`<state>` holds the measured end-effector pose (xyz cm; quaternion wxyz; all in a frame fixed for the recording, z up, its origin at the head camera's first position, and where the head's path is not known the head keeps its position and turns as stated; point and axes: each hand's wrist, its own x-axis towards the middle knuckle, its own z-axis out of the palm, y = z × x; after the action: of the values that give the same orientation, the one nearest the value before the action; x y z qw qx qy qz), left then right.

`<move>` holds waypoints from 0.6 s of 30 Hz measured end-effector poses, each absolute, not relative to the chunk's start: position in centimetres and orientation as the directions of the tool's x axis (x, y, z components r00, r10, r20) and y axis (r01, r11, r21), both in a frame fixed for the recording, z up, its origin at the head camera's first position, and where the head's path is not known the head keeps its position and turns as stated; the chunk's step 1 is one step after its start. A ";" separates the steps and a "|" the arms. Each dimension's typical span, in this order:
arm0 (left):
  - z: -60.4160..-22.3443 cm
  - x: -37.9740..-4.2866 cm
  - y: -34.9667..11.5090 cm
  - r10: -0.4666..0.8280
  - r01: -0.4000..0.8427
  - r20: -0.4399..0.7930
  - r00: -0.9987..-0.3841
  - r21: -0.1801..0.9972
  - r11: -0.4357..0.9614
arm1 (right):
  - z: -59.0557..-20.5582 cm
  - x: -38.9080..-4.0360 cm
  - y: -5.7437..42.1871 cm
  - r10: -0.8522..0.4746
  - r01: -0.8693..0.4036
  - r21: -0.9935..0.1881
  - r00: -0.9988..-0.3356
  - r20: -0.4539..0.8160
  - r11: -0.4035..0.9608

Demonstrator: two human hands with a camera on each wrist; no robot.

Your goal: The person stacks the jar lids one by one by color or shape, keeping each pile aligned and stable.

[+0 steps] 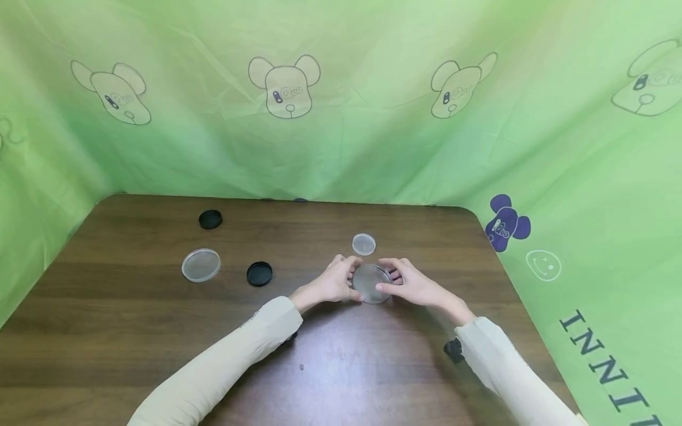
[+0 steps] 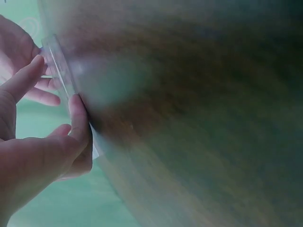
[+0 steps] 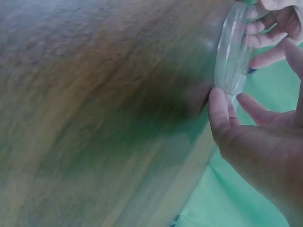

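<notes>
A clear, shallow petri dish [image 1: 371, 284] lies on the wooden table between both hands. My left hand [image 1: 337, 280] grips its left edge, thumb near the front rim and fingers toward the back. On the opposite side my right hand [image 1: 412, 283] holds the dish, its thumb reaching over the top and the fingers at the right edge. The left wrist view shows the clear rim of the dish [image 2: 61, 68] edge-on beside the fingertips. In the right wrist view the dish [image 3: 230, 52] stands out as a clear rim with layered edges.
Just behind the hands lies a smaller clear round dish [image 1: 364, 244]. On the left are a larger clear round dish [image 1: 200, 265] and two shallow black round pieces, one farther back [image 1: 210, 219] and one nearer [image 1: 259, 274]. A green curtain [image 1: 341, 148] borders the table [image 1: 133, 331].
</notes>
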<state>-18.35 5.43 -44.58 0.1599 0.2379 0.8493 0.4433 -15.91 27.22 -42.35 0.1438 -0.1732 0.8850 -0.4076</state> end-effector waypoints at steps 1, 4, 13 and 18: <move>-44.6 -18.3 5.3 0.544 0.259 -0.064 -0.836 0.828 0.497 | -42.3 -15.9 27.1 -0.415 -0.183 -0.769 -0.902 -0.116 0.613; -44.6 -18.3 5.1 0.543 0.265 -0.059 -0.838 0.825 0.499 | -42.1 -15.8 27.1 -0.379 -0.166 -0.750 -0.918 -0.119 0.640; -43.8 -18.5 4.4 0.549 0.221 -0.088 -0.831 0.854 0.471 | -42.0 -16.1 27.5 -0.346 -0.121 -0.731 -0.924 -0.165 0.672; -43.6 -18.6 4.0 0.538 0.126 -0.124 -0.834 0.906 0.405 | -42.2 -16.4 27.8 -0.341 -0.088 -0.753 -0.921 -0.188 0.652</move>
<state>-18.57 3.96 -43.60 0.2037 0.2043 0.8129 0.5059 -16.37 27.84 -42.18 0.1583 -0.1200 0.8950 -0.3994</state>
